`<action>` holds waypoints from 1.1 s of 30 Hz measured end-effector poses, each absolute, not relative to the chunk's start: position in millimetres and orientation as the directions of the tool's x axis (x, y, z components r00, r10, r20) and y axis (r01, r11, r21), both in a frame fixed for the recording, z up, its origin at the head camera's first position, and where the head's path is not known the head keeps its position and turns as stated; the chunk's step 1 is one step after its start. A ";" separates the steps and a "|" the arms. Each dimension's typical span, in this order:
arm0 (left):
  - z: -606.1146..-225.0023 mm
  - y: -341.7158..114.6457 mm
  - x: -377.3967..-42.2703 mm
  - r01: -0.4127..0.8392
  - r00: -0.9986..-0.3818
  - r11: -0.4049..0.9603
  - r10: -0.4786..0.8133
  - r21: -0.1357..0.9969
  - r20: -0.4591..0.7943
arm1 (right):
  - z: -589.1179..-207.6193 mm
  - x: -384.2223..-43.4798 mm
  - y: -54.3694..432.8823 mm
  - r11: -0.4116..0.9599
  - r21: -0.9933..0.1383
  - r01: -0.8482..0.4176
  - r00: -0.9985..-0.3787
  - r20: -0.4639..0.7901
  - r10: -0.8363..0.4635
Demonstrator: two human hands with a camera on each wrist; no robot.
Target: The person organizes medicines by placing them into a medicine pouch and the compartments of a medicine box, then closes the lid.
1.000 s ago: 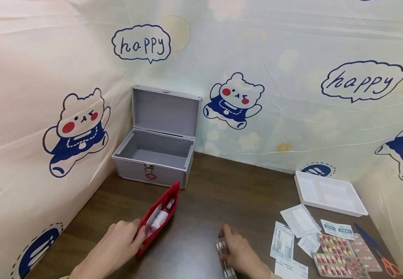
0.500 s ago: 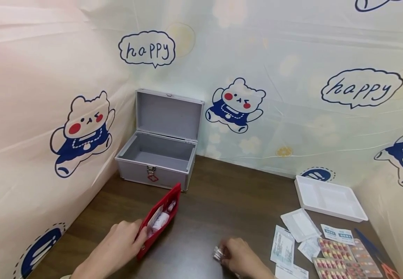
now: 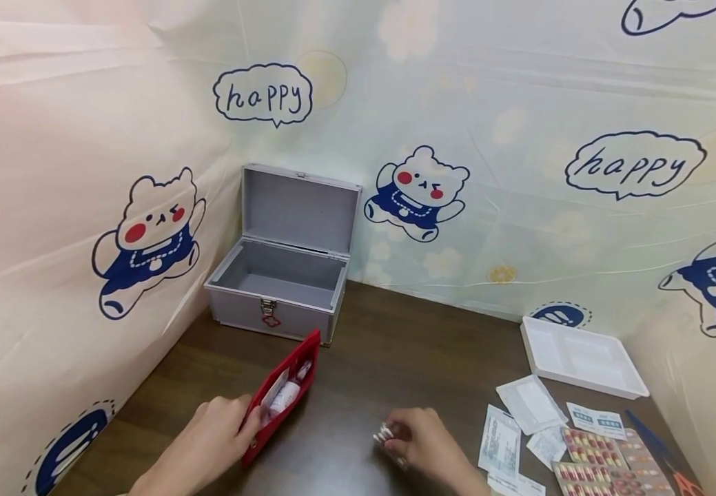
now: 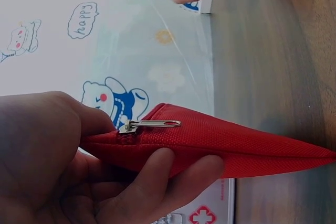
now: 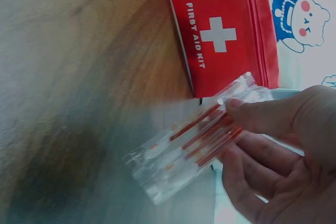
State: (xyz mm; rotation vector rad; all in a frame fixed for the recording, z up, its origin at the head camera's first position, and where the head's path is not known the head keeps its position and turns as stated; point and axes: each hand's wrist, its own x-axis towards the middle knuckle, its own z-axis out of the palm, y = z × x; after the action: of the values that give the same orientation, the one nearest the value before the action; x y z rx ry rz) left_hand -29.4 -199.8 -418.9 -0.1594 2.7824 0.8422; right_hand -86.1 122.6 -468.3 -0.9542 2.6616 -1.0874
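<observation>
A red first aid pouch [image 3: 266, 439], its zip undone, is in the grip of my left hand [image 3: 209, 434]. In the left wrist view the thumb and fingers pinch the pouch near the metal zip pull [image 4: 152, 124]. A white roll or bottle [image 3: 284, 397] shows inside it. To the right of the pouch, above the table, my right hand [image 3: 426, 441] pinches a clear packet of swabs [image 5: 191, 142] by one end, between thumb and fingers. The swabs have reddish-brown sticks. In the right wrist view the packet lies close below the pouch's front; whether they touch I cannot tell.
A grey metal case [image 3: 302, 318] with raised lid stands at the back left. On the right are a white divided tray [image 3: 587, 358], paper sachets [image 3: 499, 441], several capsule blister packs [image 3: 587, 475] and orange-handled scissors [image 3: 685, 482]. Patterned cloth walls surround the table.
My right hand has risen slightly and turned, so the swab packet now points end-on rather than lengthwise in the head view. My left hand and the pouch stay nearly where they were.
</observation>
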 end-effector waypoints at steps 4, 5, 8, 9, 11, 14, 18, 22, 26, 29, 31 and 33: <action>-419.1 -200.3 -30.1 -0.159 -0.970 0.835 -0.034 0.526 -0.239 | -463.3 -88.8 116.8 0.478 -0.681 -0.555 -0.771 0.208 -0.602; -419.2 -200.5 -30.2 -0.155 -0.971 0.838 -0.032 0.524 -0.236 | -461.8 -89.8 114.9 0.461 -0.681 -0.569 -0.764 0.229 -0.604; -418.8 -201.3 -29.8 -0.156 -0.972 0.839 -0.036 0.522 -0.233 | -457.3 -92.0 108.2 0.426 -0.680 -0.597 -0.746 0.275 -0.607; -418.8 -201.5 -29.7 -0.157 -0.972 0.839 -0.038 0.521 -0.231 | -456.0 -92.9 105.5 0.419 -0.676 -0.607 -0.741 0.289 -0.607; -419.2 -201.8 -29.7 -0.153 -0.973 0.840 -0.036 0.521 -0.227 | -453.7 -94.2 100.2 0.405 -0.681 -0.610 -0.737 0.299 -0.607; -420.0 -202.6 -29.4 -0.152 -0.974 0.837 -0.036 0.525 -0.224 | -449.7 -96.2 91.9 0.386 -0.684 -0.619 -0.728 0.314 -0.610; -420.0 -203.0 -28.0 -0.153 -0.974 0.833 -0.038 0.531 -0.221 | -441.8 -98.1 80.7 0.373 -0.680 -0.632 -0.719 0.333 -0.610; -419.0 -202.6 -28.4 -0.142 -0.977 0.843 -0.035 0.518 -0.210 | -431.9 -99.6 67.5 0.371 -0.659 -0.654 -0.712 0.371 -0.597; -419.0 -202.0 -29.2 -0.143 -0.976 0.845 -0.034 0.515 -0.215 | -422.0 -100.5 53.0 0.369 -0.626 -0.687 -0.695 0.419 -0.584; -419.5 -201.2 -29.8 -0.135 -0.977 0.846 -0.027 0.516 -0.211 | -415.3 -100.9 43.8 0.360 -0.598 -0.716 -0.674 0.461 -0.577; -419.6 -200.8 -29.9 -0.134 -0.977 0.845 -0.027 0.517 -0.209 | -411.2 -101.3 38.1 0.348 -0.578 -0.738 -0.655 0.490 -0.575; -419.7 -200.5 -29.9 -0.139 -0.977 0.843 -0.030 0.520 -0.213 | -407.3 -102.0 32.4 0.331 -0.570 -0.752 -0.639 0.509 -0.576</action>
State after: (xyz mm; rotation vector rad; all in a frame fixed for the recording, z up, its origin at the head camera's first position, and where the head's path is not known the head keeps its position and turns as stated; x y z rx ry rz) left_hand -29.9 -200.5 -419.7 -0.1308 2.8245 0.8192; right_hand -102.0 32.4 -407.3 -1.3869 2.7318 -1.3749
